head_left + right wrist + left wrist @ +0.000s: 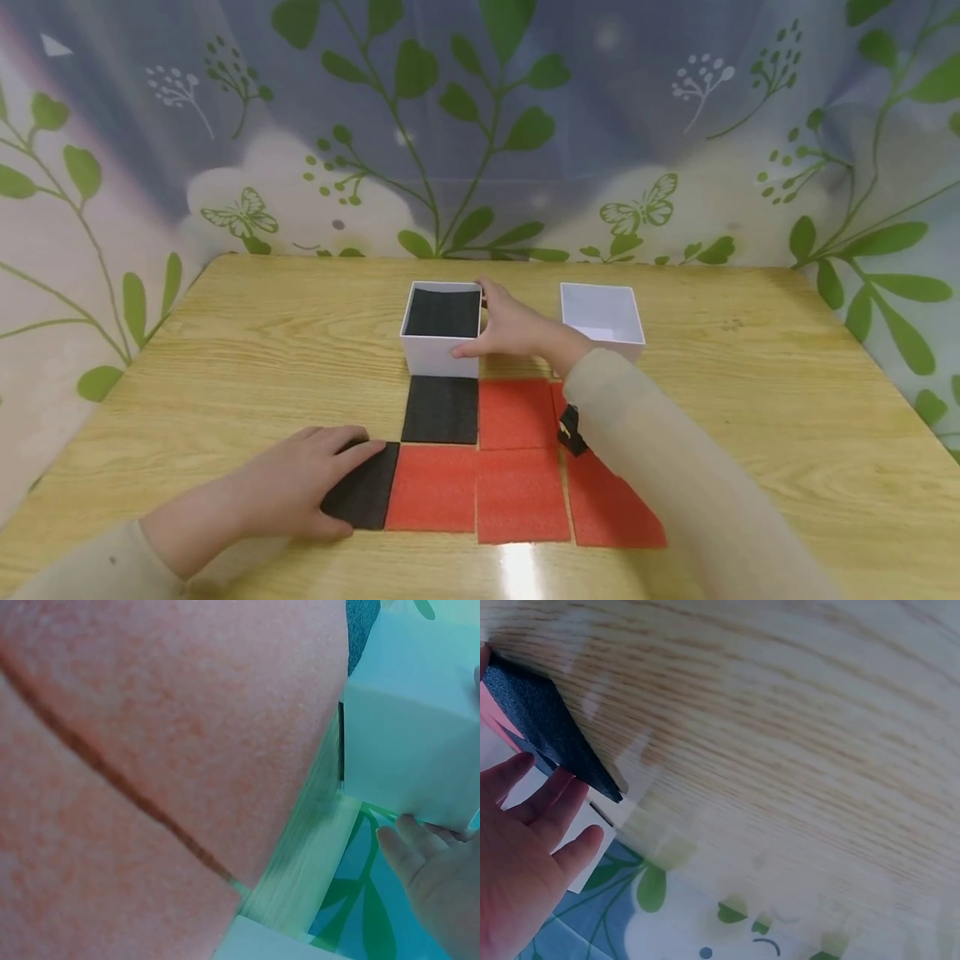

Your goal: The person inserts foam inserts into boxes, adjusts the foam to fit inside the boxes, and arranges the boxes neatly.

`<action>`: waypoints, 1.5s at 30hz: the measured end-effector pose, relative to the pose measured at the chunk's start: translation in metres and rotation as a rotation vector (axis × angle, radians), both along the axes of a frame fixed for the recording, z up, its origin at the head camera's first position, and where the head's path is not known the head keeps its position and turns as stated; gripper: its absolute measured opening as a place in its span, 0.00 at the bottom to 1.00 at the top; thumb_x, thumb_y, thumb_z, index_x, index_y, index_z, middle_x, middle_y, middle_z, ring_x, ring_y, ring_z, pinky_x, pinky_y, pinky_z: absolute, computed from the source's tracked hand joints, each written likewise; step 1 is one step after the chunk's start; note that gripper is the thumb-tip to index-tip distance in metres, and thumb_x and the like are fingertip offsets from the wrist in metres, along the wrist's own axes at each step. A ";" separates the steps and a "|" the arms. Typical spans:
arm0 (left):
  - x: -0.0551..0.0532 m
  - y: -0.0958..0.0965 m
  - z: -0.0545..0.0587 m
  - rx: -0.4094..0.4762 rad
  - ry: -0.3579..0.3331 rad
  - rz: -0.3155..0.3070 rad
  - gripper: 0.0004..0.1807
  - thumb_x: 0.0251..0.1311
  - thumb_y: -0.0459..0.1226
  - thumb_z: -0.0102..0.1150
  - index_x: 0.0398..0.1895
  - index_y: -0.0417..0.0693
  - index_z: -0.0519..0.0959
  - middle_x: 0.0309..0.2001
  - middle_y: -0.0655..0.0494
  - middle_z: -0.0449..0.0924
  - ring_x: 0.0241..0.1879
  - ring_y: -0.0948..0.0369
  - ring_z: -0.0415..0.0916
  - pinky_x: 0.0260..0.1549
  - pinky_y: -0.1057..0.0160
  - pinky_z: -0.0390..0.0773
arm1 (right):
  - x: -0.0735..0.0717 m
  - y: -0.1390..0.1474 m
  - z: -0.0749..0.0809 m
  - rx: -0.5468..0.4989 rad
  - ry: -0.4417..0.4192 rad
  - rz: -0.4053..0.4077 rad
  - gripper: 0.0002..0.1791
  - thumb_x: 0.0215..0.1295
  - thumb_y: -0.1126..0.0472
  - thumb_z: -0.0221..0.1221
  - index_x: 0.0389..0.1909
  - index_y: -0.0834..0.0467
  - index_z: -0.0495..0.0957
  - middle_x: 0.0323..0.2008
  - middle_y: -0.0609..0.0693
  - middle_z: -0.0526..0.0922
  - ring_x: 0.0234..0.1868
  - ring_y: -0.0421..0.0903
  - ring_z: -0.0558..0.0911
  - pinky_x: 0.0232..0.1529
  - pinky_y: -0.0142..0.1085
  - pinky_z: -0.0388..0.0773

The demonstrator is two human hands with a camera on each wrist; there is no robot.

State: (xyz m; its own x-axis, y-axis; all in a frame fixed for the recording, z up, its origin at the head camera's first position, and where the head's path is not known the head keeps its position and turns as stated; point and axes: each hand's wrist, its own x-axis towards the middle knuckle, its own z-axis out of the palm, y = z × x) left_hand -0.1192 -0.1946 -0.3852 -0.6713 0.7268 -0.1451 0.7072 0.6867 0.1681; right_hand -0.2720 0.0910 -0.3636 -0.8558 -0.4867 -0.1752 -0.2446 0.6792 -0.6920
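The left hand (288,487) lies flat, fingers straight, on a black foam square (363,496) near the table's (787,417) front edge, left of the middle; the square lies flat with its sides square to the table's edges, so no long axis shows, and nothing is gripped. Touching its right side runs a row of red foam squares (480,492), edge to edge toward the right, with a second row behind: another black square (441,408) and then more red ones. The right forearm's beige sleeve (675,475) crosses above the right end of that patch and hides part of it. Just behind the second black square stands a white open box (441,329) (a black foam piece (444,312) lies inside it), and the right hand (510,325) clasps its right wall, thumb at the front corner and fingers over the rim. Further right, apart from it and nearer the table's back edge, a second white box (603,317) stands open, showing only its white inside
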 end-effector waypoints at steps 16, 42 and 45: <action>-0.015 -0.001 0.011 0.043 0.155 0.011 0.48 0.38 0.58 0.69 0.65 0.50 0.65 0.52 0.53 0.68 0.44 0.58 0.69 0.48 0.53 0.71 | -0.003 0.000 -0.004 -0.029 -0.021 0.006 0.65 0.47 0.44 0.69 0.72 0.57 0.32 0.71 0.56 0.43 0.69 0.50 0.56 0.63 0.45 0.60; -0.071 0.045 0.056 0.129 0.337 -0.016 0.44 0.44 0.56 0.66 0.65 0.47 0.66 0.59 0.44 0.66 0.58 0.49 0.64 0.57 0.33 0.51 | -0.003 0.000 -0.006 -0.109 -0.053 -0.001 0.64 0.46 0.49 0.71 0.72 0.58 0.34 0.71 0.56 0.44 0.68 0.52 0.57 0.62 0.44 0.62; -0.077 0.049 0.056 0.135 0.323 -0.005 0.43 0.45 0.54 0.66 0.65 0.47 0.66 0.60 0.43 0.64 0.59 0.49 0.63 0.58 0.35 0.53 | -0.003 0.001 -0.005 -0.121 -0.054 0.004 0.63 0.47 0.50 0.71 0.72 0.58 0.34 0.71 0.57 0.44 0.68 0.52 0.57 0.62 0.44 0.62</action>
State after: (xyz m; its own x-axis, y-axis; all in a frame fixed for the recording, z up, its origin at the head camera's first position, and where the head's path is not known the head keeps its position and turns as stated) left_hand -0.1964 -0.1457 -0.3294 -0.6631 0.7284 0.1721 0.7421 0.6699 0.0239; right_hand -0.2748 0.0916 -0.3683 -0.8447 -0.5105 -0.1611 -0.2069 0.5889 -0.7813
